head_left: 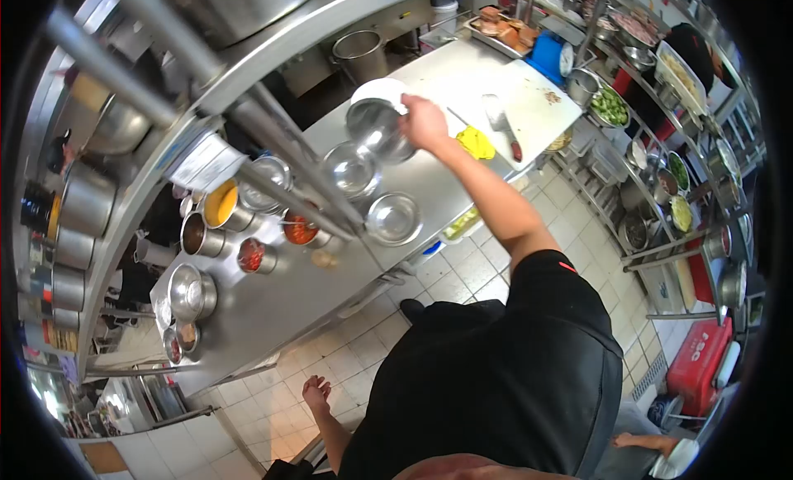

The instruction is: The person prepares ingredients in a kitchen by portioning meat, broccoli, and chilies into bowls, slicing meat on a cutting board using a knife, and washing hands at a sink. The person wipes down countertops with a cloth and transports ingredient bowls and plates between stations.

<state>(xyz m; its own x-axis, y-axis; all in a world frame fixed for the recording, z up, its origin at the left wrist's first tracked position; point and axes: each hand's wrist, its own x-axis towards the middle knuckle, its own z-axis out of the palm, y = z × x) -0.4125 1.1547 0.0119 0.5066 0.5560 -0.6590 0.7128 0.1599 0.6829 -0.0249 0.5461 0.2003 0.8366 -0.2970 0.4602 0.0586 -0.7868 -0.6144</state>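
My right hand (425, 123) reaches out over the steel counter (322, 294). It grips the edge of a shiny metal bowl (373, 126), which is tilted, its inside partly showing. Behind that bowl a round white plate or bowl (384, 90) is partly covered. Two more metal bowls, one near (393, 219) and one farther left (350, 169), stand on the counter below my right hand. My left hand (315, 392) hangs low over the tiled floor, away from the counter, with loosely bent fingers apart and nothing visible in it.
A white cutting board (541, 96) bears a knife (500, 126) beside a yellow cloth (475, 143). Pots of red food (299, 229) and yellow liquid (220, 204) stand under an overhead shelf. Food shelving (611, 170) lines the right. Another person's arm (644, 441) shows at lower right.
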